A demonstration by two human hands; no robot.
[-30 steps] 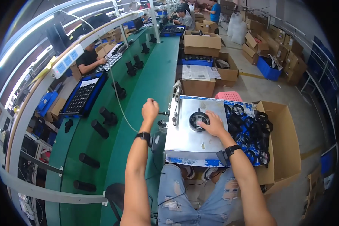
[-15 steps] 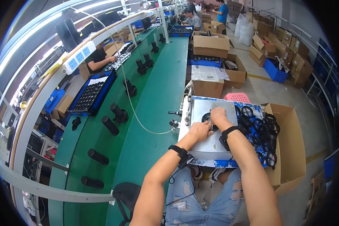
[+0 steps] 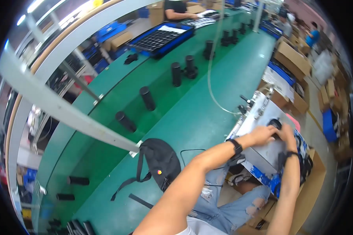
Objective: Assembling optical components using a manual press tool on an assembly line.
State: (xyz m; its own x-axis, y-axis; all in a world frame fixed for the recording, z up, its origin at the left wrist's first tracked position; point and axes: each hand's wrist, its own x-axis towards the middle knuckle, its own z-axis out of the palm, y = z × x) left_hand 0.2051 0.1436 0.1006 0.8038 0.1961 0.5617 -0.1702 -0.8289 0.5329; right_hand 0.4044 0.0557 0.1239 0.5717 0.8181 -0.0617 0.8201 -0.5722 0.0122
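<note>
A round black ring-like part [image 3: 275,123] is at the silver metal block [image 3: 264,153] on the small work stand to my right. My left hand [image 3: 262,135] reaches it from the left, its fingers bent and closed at the near edge. From the other side my right hand [image 3: 287,133] closes on the same part, its fingertips partly hidden. Slight blur hides the exact grip. Along the block's left side runs a metal bar with fittings [image 3: 262,105]. More black ring parts [image 3: 305,164] lie right of my right wrist, partly covered by the arm.
Several black cylinders [image 3: 148,98] stand or lie along the green bench [image 3: 192,129]. A black bag [image 3: 161,162] rests near my left elbow. A blue tray [image 3: 161,39] holds black parts. A thin hose [image 3: 210,78] hangs across the bench; a cardboard box [image 3: 315,184] stands at right.
My view has swung left and tilted, so the stand and both hands now appear farther right. The bag and more of the bench's near end have come into view. Both hands stay at the ring part.
</note>
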